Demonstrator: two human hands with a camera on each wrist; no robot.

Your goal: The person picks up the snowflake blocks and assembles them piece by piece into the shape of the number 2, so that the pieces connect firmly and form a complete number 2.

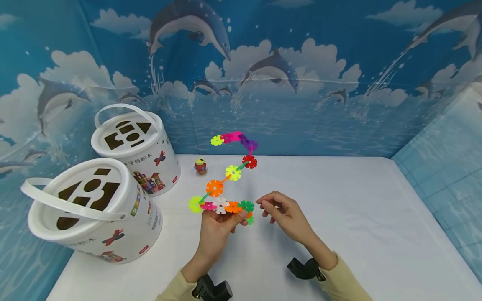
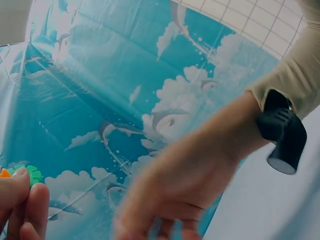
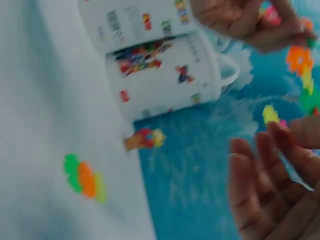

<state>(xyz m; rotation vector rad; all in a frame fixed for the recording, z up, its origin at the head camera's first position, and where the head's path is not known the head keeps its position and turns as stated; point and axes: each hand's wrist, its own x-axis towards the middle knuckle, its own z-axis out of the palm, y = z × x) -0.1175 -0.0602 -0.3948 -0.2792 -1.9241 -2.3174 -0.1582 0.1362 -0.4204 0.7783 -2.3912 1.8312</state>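
Observation:
My left hand (image 1: 218,234) pinches the lower end of a chain of interlocking plastic snowflake discs (image 1: 215,188) between thumb and fingers. The chain runs left from the hand, bends up to the right, then curls back left at its top. Its discs are orange, yellow, green, white, pink, red and purple. In the left wrist view a green disc (image 2: 33,175) shows at the pinching fingertips. My right hand (image 1: 284,213) hovers just right of the held end, fingers loosely bent with nothing in them. In the right wrist view its relaxed fingers (image 3: 245,190) show.
Two white lidded buckets (image 1: 150,225) with handles and shaped holes in their lids stand at the left. A small red and yellow figurine (image 1: 201,166) is near the table's back edge. Green, orange and yellow discs (image 3: 86,178) appear over the white table (image 1: 357,209). A dolphin-print backdrop (image 1: 301,117) rises behind.

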